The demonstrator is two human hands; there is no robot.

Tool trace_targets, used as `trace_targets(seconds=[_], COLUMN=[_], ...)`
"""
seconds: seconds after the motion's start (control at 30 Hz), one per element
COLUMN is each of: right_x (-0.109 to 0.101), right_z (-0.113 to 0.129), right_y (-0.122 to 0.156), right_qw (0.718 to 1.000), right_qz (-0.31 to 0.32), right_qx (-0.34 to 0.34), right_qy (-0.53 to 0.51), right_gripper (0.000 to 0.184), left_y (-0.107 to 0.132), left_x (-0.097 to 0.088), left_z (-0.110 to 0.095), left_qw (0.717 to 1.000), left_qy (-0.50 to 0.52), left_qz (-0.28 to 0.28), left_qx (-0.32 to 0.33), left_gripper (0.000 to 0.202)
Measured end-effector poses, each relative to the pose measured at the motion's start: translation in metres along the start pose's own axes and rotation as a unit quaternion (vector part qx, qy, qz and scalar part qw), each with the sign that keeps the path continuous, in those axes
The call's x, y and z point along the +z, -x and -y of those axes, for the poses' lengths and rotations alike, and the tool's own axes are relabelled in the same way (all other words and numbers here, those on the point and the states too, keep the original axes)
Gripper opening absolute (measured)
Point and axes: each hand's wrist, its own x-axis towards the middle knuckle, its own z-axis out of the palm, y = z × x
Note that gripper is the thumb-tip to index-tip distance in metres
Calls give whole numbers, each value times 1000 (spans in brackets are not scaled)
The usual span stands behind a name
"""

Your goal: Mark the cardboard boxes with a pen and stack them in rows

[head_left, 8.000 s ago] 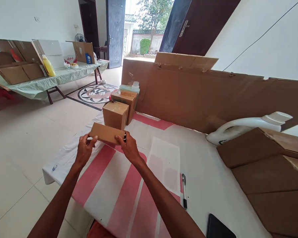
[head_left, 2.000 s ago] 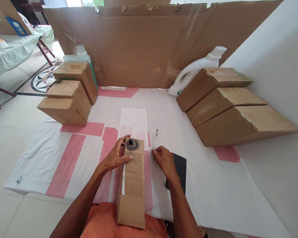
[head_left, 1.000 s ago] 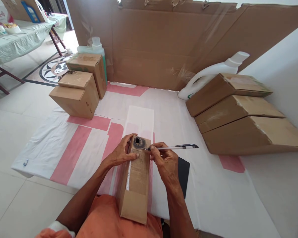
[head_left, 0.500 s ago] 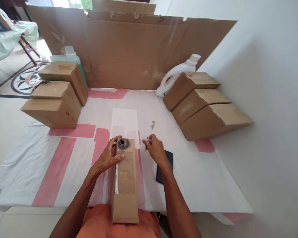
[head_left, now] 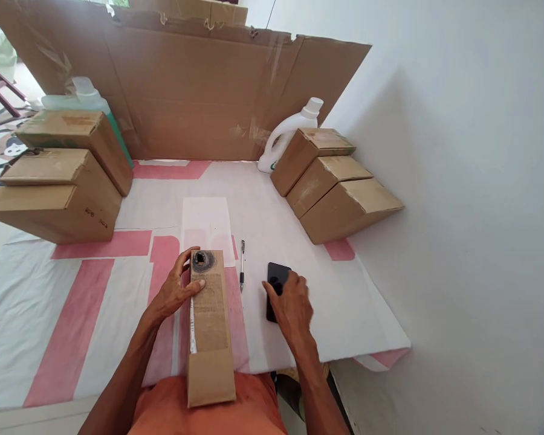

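Head view: my left hand (head_left: 174,291) pinches the long brown cardboard box (head_left: 211,338), which overhangs my orange-clad lap (head_left: 161,408) and could tip should that grip slacken, while my right hand (head_left: 294,302), thumb spread from fingers, overlaps the flat black rectangular device (head_left: 278,273) right of the box, contact unclear.

Long box (head_left: 213,368): brown, black and grey rings round dark hole up top, white strip with dark print down left edge
Phone (head_left: 277,275): black
Pen (head_left: 242,260): pale barrel, black grip, dark clip end
Paper (head_left: 206,211): white, cloth's pink faintly through it
Tablecloth (head_left: 249,208): white, pink bars and blocks
Left boxes (head_left: 97,205): brown, dark print on nearest
Right boxes (head_left: 344,211): brown, paler worn edges
Left bottle (head_left: 85,103): pale, green tint
Right bottle (head_left: 294,122): white, small green mark
Cardboard panel (head_left: 199,90): brown
Clothes (head_left: 163,405): orange
Wall (head_left: 457,181): white
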Motion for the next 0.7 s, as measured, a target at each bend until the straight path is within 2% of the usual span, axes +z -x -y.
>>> trace_targets(seconds=[0.1,0.2,0.3,0.43,0.5,0.6,0.63,0.7], right_x=[-7,-4,3,-1,-14,-42,-52,-65], right_z=[-24,-37,-39,-28,-16,13,24,47], right_y=[6,4,-1,2,8,21,25,30], right_qw=[997,991,976,933,882,758,726,690], right_qz=[-8,8,40,102,131,196,220,272], right_qx=[70,108,120,93,89,69,53,19], right_qy=[-16,-74,-176,-333,-444,-619,-650,-671], right_gripper=[50,56,59,59,62,55,49,40], left_y=[-1,-1,-1,-1,-1,-1,-1,-1], left_x=[2,1,0,0,1,2,2,4], left_z=[0,0,0,0,1,3,4,5], left_qw=[1000,1000,1000,1000,1000,1000,1000,1000], left_qy=[-9,-8,2,5,7,13,14,21], left_qz=[-4,-1,7,2,0,1,-1,-3], left_qx=[-2,-2,-2,1,1,6,8,13], left_gripper=[78,78,80,81,82,83,82,81])
